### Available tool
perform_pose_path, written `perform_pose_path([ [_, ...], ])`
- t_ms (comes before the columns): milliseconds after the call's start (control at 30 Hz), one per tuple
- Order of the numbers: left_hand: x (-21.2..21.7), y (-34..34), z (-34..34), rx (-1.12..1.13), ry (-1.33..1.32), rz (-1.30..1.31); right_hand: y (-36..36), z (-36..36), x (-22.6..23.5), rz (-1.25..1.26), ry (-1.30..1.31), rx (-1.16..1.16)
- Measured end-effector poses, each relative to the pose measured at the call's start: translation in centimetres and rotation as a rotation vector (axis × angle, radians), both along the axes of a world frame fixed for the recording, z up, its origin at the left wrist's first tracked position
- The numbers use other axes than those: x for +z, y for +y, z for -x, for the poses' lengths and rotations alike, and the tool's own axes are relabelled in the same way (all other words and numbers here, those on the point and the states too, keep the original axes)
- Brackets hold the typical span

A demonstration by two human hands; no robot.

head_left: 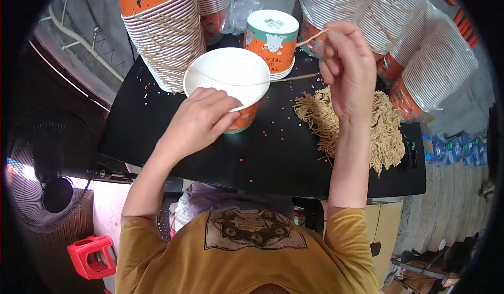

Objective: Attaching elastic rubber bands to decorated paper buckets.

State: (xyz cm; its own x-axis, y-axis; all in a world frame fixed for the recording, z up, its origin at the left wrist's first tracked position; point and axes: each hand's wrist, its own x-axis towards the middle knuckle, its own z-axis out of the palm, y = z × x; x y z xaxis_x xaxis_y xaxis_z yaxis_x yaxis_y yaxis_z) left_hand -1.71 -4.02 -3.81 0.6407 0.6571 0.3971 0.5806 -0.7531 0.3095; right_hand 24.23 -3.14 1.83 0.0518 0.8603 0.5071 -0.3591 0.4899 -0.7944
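My left hand point(202, 116) grips the near rim of an open white and orange paper cup point(231, 79) standing on the black table point(210, 152). A thin tan string point(294, 77) runs across the cup's mouth toward the right. My right hand point(346, 66) is raised above the table and pinches one end of a tan string point(311, 38) between its fingertips. Under that hand lies a heap of tan strings point(357, 123). Behind the open cup stands a short upturned stack of orange and green cups point(272, 39).
Tall stacks of cups with looped strings point(165, 37) stand at the back left, and bagged cup stacks point(399, 26) at the back right. Small red specks dot the table. A fan point(44, 189) and a red stool point(92, 254) sit on the floor at left.
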Motion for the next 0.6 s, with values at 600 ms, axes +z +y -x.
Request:
perform_pose_path([
  [600,2.7,0.6,-0.8,0.048,0.068,0.330,-0.1,3.8,-8.0,0.222,-0.262,-0.028],
])
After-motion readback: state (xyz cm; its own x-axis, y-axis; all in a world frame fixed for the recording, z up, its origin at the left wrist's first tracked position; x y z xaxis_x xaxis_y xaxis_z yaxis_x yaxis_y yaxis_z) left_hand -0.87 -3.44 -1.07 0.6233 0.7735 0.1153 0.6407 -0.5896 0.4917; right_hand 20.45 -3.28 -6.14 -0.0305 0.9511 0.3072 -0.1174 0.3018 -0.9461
